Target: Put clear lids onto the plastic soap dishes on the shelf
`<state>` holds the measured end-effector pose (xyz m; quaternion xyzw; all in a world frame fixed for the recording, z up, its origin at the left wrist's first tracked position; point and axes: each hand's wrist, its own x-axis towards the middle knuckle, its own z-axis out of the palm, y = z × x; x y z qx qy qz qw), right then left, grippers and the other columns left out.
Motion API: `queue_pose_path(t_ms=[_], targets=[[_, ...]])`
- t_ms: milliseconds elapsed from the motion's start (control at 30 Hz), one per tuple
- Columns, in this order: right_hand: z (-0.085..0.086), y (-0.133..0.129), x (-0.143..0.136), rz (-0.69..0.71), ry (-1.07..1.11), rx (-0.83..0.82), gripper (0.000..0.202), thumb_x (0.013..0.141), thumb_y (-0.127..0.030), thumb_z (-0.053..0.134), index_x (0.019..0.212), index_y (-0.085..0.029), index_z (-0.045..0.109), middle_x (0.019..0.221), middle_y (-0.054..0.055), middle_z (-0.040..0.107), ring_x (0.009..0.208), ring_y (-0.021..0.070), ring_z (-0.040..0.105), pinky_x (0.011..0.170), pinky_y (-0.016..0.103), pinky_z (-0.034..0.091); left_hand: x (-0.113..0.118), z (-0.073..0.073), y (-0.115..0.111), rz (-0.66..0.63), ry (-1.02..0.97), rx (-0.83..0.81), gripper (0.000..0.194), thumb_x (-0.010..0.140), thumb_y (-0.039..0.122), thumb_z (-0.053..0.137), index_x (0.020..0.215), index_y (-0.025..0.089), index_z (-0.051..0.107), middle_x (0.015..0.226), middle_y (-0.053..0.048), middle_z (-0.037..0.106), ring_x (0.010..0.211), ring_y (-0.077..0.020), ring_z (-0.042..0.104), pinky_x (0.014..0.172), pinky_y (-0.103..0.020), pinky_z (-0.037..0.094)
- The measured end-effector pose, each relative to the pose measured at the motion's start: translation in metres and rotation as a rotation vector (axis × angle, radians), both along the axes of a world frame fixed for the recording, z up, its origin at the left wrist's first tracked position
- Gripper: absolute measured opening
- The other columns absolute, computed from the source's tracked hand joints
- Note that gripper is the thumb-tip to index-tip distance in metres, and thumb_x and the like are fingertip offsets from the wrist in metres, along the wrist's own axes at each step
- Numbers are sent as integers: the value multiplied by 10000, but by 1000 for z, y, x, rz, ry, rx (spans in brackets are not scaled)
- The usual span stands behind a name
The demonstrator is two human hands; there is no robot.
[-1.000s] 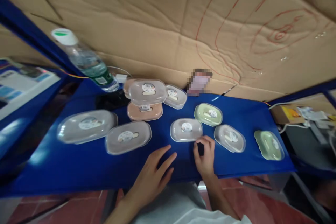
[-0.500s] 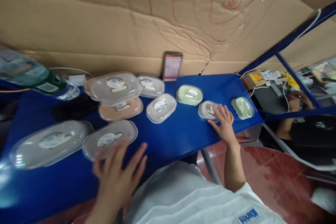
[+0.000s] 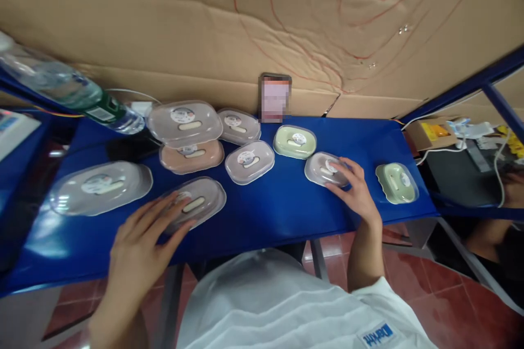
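My left hand (image 3: 143, 234) lies with stretched fingers over the left part of a pinkish-grey oval box with a clear lid (image 3: 208, 202); the thumb is along its near edge. My right hand (image 3: 356, 191) rests, fingers apart, at the right end of a smaller pinkish box with a clear lid (image 3: 317, 170). Its fingertips touch the lid, and the thumb is by the front edge. Between the hands stand a grey-pink lidded box (image 3: 250, 172) and a pale green one (image 3: 295, 148). Another green lidded box (image 3: 396, 188) sits right of my right hand.
A large lidded box (image 3: 98, 196) lies at the left. Behind are a grey one (image 3: 184, 130) stacked over an orange-pink one (image 3: 192, 158), and another (image 3: 237, 133). A water bottle (image 3: 82, 95) leans back left. A phone (image 3: 275, 106) stands against the cardboard wall. Another person's arm (image 3: 489, 242) shows at right.
My left hand has come down onto the pinkish-grey box from in front of it. My right hand stays at the small box, fingers more bent. The camera view has shifted.
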<state>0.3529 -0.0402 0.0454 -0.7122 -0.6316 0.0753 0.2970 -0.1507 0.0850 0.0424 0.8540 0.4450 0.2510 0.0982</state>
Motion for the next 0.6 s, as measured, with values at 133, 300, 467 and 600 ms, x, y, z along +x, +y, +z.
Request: queue_pose_path(t_ms=[133, 300, 467, 600], targets=[[-3, -3, -6, 52, 69, -46, 477, 1035, -542, 708, 1459, -324, 678, 1477, 99, 647, 1393, 300, 608, 1198, 512, 500, 16, 4, 6, -5, -4, 60, 376, 1035, 335, 720, 1404, 267, 698, 1408, -80, 738, 1295, -321, 703, 1109, -496, 562], [-7, 10, -2, -135, -94, 69, 425, 1068, -530, 655, 1395, -264, 710, 1479, 134, 661, 1439, 354, 582, 1216, 596, 441, 32, 7, 6, 89, 9, 127, 358, 1009, 265, 750, 1362, 230, 698, 1601, -98, 574, 1421, -374, 603, 1191, -566, 482], [4, -4, -46, -23, -162, 90, 270, 1089, -394, 655, 1327, -287, 723, 1284, 93, 751, 1271, 316, 682, 1144, 538, 450, 26, 1, -26, -32, 113, 179, 399, 961, 268, 806, 1342, 257, 688, 1261, -75, 748, 1121, -294, 727, 997, -429, 550], [8, -17, -83, 213, -145, -121, 475, 1053, -455, 721, 1488, -287, 631, 1373, 107, 736, 1251, 313, 696, 1072, 490, 481, 19, -5, -37, -71, 200, 105, 492, 991, 255, 763, 1465, 237, 632, 1324, -131, 749, 1155, -319, 729, 994, -436, 517]])
